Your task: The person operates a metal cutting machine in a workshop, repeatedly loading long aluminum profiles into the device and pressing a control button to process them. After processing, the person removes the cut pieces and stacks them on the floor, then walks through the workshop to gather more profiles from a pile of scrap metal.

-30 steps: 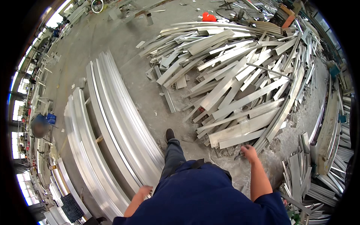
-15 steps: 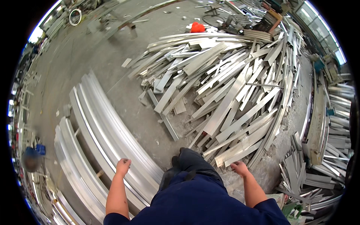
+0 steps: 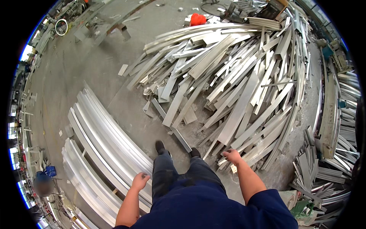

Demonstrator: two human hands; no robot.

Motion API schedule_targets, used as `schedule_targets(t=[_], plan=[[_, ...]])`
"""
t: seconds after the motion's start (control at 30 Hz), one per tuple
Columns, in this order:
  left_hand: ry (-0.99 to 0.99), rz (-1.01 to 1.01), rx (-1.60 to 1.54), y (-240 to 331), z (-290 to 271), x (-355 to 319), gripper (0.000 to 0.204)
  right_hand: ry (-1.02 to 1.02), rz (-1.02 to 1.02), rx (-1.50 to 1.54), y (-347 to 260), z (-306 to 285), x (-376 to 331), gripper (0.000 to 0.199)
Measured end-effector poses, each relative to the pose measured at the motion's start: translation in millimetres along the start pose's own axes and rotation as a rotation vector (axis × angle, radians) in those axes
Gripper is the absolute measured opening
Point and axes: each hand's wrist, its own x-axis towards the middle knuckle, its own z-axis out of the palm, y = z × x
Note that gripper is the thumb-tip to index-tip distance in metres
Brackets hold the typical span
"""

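Observation:
My left hand (image 3: 141, 181) hangs beside my left thigh, its fingers loosely bent and a little apart, with nothing visible in it. From above it overlaps the right edge of a stack of long, silvery metal profiles (image 3: 110, 131); I see no grip on them. Out in front of my right hip, my right hand (image 3: 232, 156) is also empty, fingers half curled with gaps between them. It appears over the near end of a large heap of loose metal strips and offcuts (image 3: 238, 114). Whether it touches any strip cannot be made out, but none is grasped.
A narrow metal bar (image 3: 180, 139) lies on the floor just ahead of my shoes. Beyond the heap is a red bundle (image 3: 198, 19). More metal lengths (image 3: 305, 156) are piled at the right, near a green bag (image 3: 302, 208). A blue container (image 3: 50, 171) stands far left.
I have stepped, and both my shoes now show at the near end of the floor bar. My left hand moved lower and rightward; my right hand rose slightly. Nothing was picked up.

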Motion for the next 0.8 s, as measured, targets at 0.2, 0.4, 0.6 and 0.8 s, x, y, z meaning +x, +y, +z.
schedule_targets(t=[0.2, 0.4, 0.6, 0.8], plan=[[-0.18, 0.012, 0.211, 28.3, -31.5, 164.4, 0.046, 0.034, 0.161, 0.261, -50.5, 96.8, 72.3, 0.055], [-0.21, 0.187, 0.366, 19.5, -17.9, 298.4, 0.056, 0.053, 0.302, 0.338, -63.2, 234.4, 167.4, 0.083], [-0.31, 0.385, 0.627, 4.6, -17.7, 345.5, 0.073, 0.129, 0.322, 0.226, -77.0, 359.9, 327.1, 0.094], [-0.373, 0.474, 0.785, 0.5, -7.8, 395.1, 0.081, 0.49, 0.341, 0.352, -85.6, 422.9, 536.6, 0.102]])
